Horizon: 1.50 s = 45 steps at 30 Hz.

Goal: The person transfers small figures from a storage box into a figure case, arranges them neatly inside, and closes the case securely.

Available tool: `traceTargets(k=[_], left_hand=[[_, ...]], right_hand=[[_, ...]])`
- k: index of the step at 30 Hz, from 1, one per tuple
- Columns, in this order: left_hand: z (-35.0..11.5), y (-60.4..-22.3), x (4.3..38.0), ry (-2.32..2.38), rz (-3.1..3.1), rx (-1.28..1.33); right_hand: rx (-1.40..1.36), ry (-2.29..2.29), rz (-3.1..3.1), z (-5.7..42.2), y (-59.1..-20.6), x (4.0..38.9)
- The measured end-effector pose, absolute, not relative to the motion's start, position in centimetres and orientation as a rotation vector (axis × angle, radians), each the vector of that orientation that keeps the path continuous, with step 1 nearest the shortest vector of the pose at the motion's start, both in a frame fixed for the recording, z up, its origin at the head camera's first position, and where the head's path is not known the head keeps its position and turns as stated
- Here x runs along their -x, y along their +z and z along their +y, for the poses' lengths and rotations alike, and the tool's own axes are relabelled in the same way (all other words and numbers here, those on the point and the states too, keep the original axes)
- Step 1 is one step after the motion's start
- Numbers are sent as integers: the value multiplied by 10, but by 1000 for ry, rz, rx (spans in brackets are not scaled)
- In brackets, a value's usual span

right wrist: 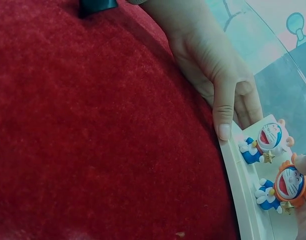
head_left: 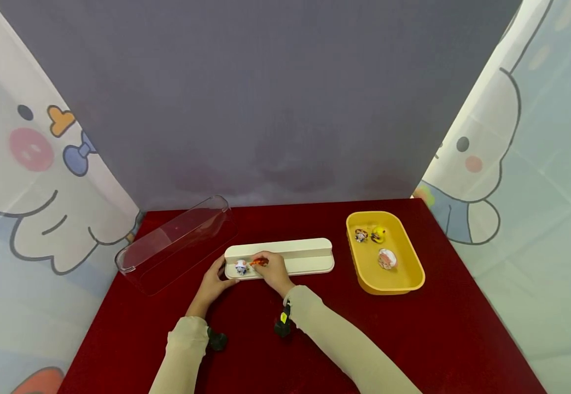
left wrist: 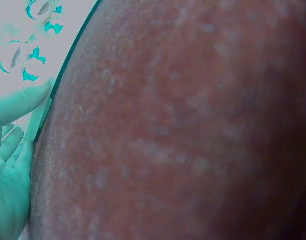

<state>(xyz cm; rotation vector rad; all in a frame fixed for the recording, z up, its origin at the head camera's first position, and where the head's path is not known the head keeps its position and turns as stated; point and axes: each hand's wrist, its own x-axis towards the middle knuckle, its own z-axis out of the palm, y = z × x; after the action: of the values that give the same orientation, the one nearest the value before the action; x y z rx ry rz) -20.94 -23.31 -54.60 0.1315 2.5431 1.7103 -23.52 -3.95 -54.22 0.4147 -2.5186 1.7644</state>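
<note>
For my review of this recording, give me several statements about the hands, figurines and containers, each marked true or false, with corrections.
1. Three small items lie in the yellow tray. True.
2. The left hand reaches into the yellow tray. False: it holds the left end of the cream base.
3. The right hand holds the orange-hooded figurine. True.
4. The clear case covers the cream base. False: it sits left of it.
5. The white-hooded figurine is on the cream base. True.
</note>
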Motion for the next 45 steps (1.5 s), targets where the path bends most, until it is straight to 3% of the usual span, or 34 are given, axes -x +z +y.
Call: traceTargets(k=[12,45], left_hand=[[-245,-580,223,1715,2575,-145],[-245,-579,223,1772,2561,-173]], right_hand=[[-425,1784,-2508,-38,-540,234],[-593,1889,-2426,-4,-541,236]])
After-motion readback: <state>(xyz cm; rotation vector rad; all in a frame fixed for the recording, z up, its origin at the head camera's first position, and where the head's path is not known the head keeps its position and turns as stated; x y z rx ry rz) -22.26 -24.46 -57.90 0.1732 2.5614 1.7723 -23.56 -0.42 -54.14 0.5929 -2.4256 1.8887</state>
